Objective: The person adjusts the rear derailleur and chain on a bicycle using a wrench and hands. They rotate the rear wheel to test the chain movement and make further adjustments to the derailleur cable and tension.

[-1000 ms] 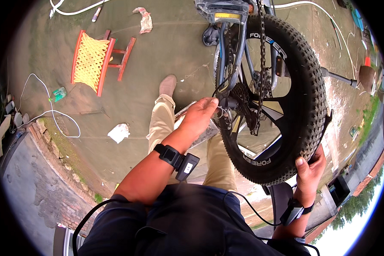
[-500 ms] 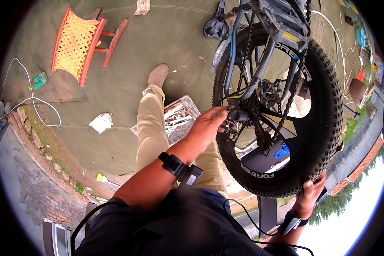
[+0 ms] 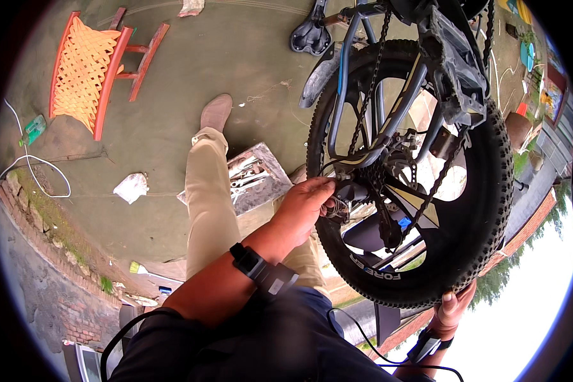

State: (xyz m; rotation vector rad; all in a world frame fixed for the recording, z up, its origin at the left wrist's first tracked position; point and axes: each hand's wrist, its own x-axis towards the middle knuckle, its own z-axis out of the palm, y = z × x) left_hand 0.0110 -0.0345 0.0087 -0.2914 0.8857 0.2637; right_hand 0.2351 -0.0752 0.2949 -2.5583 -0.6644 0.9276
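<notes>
A bicycle is tilted up in front of me, its black rear wheel [image 3: 490, 210] with knobby tyre and broad spokes filling the right side. My left hand [image 3: 304, 207] pinches the dark body of the rear derailleur [image 3: 351, 190] beside the wheel's axle; its fingertips are partly hidden. At the tyre's lower edge, my right hand [image 3: 453, 309] grips the tyre with the thumb on the tread, the other fingers mostly out of sight. The chain [image 3: 431, 191] runs slack across the wheel from the sprockets. Above it are the grey frame [image 3: 395, 118] and a dirty pedal [image 3: 455, 70].
A tray [image 3: 267, 184] of spanners lies on the floor by my legs. Farther left stand a low stool with an orange woven seat [image 3: 86, 73] and a white crumpled bag [image 3: 132, 187]. The bicycle's black saddle [image 3: 311, 37] is at the top. A white hose [image 3: 48, 162] curls at far left.
The view has shifted, so the floor things sit farther left. The wheel and chain have turned or tilted slightly. Both hands keep their holds on the derailleur and tyre.
</notes>
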